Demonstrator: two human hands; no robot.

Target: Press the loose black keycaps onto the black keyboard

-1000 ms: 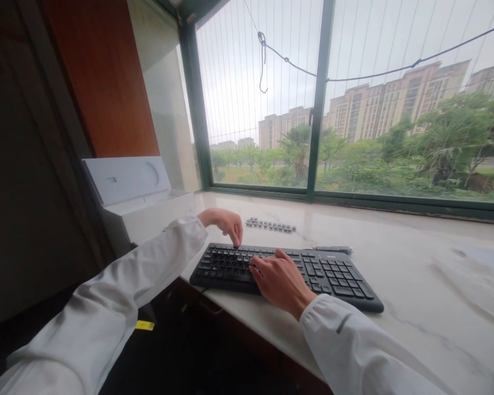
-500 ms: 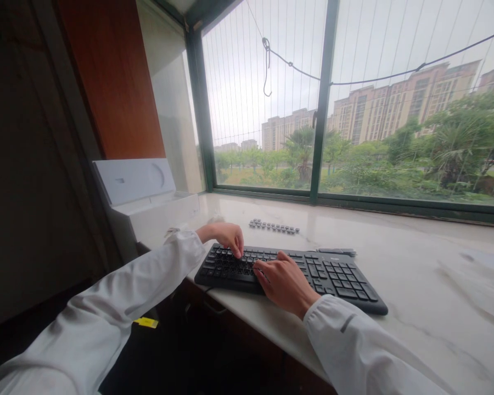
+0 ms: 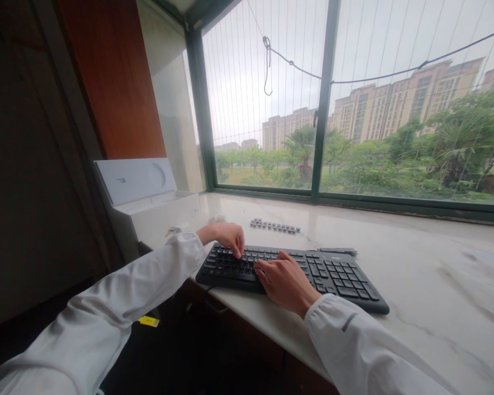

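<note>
A black keyboard [image 3: 349,277] lies along the front edge of the pale marbled counter. In its left half several key places look bare, with small sockets showing. My left hand [image 3: 229,237] is bent down over the upper left keys, thumb and fingers pinched together. Whatever may be between those fingertips is hidden. Resting across the middle of the keyboard is my right hand [image 3: 286,282], its fingers loosely apart and pointing left. Behind the keyboard, several loose keycaps [image 3: 275,226] are laid out in rows.
An open white box [image 3: 156,211] with its lid raised stands at the back left. A bundled dark cable [image 3: 336,252] lies behind the keyboard. Clear plastic wrapping [image 3: 480,280] spreads at the right. A green-framed window [image 3: 319,137] borders the counter's back.
Both hands hold nearly the same pose over the keyboard. The whole view has shifted very slightly.
</note>
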